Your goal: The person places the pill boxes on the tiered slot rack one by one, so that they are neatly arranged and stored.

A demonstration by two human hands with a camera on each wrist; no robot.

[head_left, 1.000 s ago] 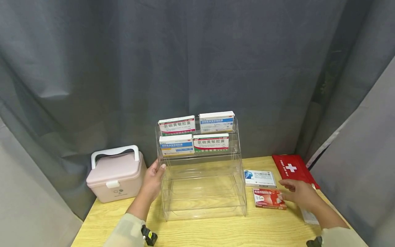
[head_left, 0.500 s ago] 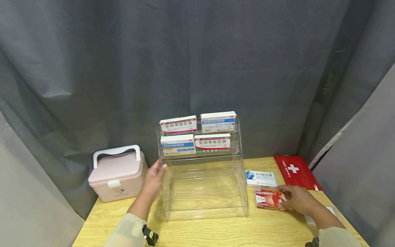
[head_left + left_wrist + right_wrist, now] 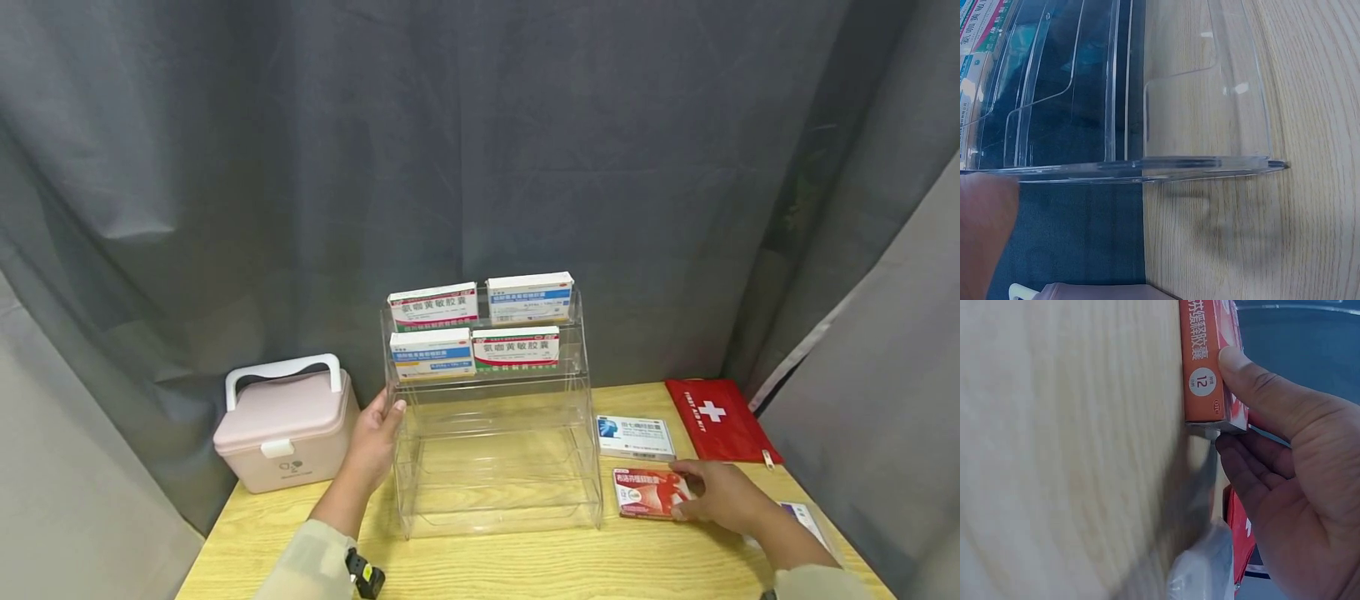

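My left hand point(image 3: 372, 442) holds the left side panel of a clear stepped display rack point(image 3: 498, 518); in the left wrist view the thumb point(image 3: 986, 228) lies against the panel's edge. Two upper tiers of the rack carry upright medicine boxes, among them a green-and-red labelled one point(image 3: 516, 347) and a blue-banded one point(image 3: 529, 297). To the rack's right, my right hand point(image 3: 723, 497) pinches the right end of a red medicine box point(image 3: 643, 493). The right wrist view shows the thumb on top of this box and fingers at its end and underside, with its near edge raised over the table.
Behind the red box lies a white-and-blue medicine box point(image 3: 636, 438). A red first aid pouch point(image 3: 720, 421) rests at the back right. Partly behind my right forearm is a pale packet point(image 3: 806, 523). A pink lidded case point(image 3: 288, 429) stands left of the rack, and a grey curtain hangs behind.
My right hand has come in from the right and taken hold of the red box, which has shifted slightly toward the front and tilted. My left hand stays on the rack.
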